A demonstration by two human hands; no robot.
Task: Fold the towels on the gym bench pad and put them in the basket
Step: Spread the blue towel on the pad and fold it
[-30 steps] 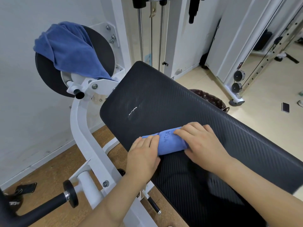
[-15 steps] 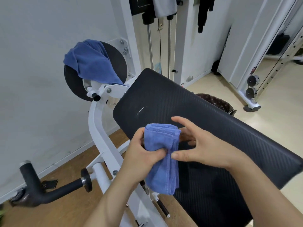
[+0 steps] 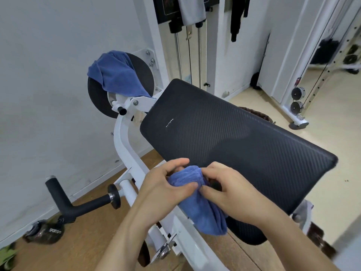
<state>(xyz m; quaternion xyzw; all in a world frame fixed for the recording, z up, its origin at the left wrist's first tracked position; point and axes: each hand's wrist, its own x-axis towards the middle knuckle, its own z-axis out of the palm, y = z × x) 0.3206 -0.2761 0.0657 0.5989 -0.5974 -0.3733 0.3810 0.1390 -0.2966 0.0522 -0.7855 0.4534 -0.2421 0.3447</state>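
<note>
Behind bench pad (image 3: 234, 137): basket (image 3: 257, 115), contents hidden | both hands' grip: left hand (image 3: 166, 184), right hand (image 3: 230, 192) clutch folded towel (image 3: 197, 200)

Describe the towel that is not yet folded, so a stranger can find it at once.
Start at the black bench pad. At its far left end stands a round black disc on the white frame. The loose blue towel hangs over that disc; the other towel is in the hands.

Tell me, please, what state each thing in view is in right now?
Folded blue towel: held off the pad, lower end hanging.
Left hand: gripping the towel.
Right hand: pinching the towel.
Second blue towel: unfolded, draped over the black disc.
Bench pad: bare.
Basket: mostly hidden behind the pad.
</note>
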